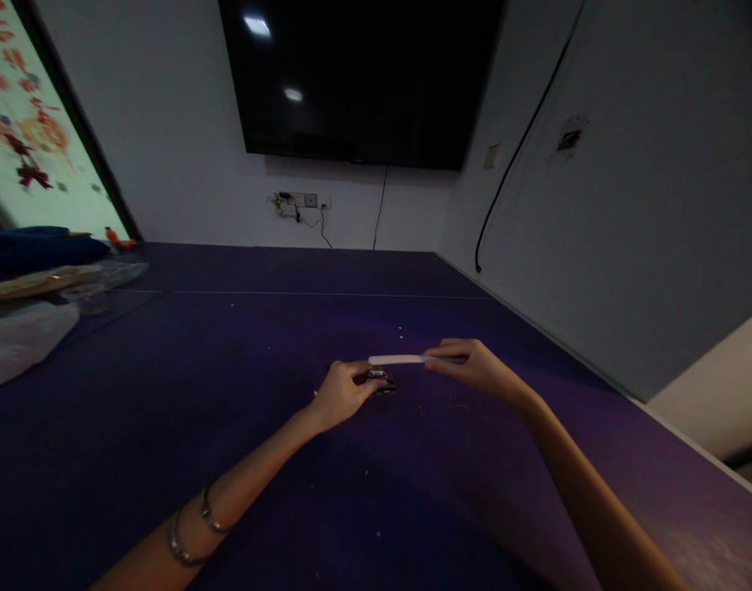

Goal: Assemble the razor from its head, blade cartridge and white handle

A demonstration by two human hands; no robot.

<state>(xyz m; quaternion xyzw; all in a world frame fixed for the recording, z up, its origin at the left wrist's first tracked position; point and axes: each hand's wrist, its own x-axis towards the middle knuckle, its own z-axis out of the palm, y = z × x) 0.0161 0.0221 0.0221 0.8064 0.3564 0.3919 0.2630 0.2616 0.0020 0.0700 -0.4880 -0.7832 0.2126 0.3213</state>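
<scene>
My left hand [344, 392] is closed, with thumb and fingers pinching a small dark object with silvery metallic parts [385, 383] low over the purple surface. Its exact kind is too small to make out. On the right, my right hand [471, 365] grips a slim white stick with a rounded tip [396, 359] between thumb and fingers. The stick lies nearly level and points left. Its tip is just above the small object, close to my left fingertips; whether they touch I cannot tell. The stick's other end is partly hidden by my right fingers.
The purple surface [259, 492] carries a few tiny white specks [401, 332]. Plastic bags [28, 336] and a dark blue cloth [37, 246] lie at the left edge. Behind are a wall-mounted television [364, 82], sockets with cords [305, 200] and a black cable [517, 156] hanging on the right wall.
</scene>
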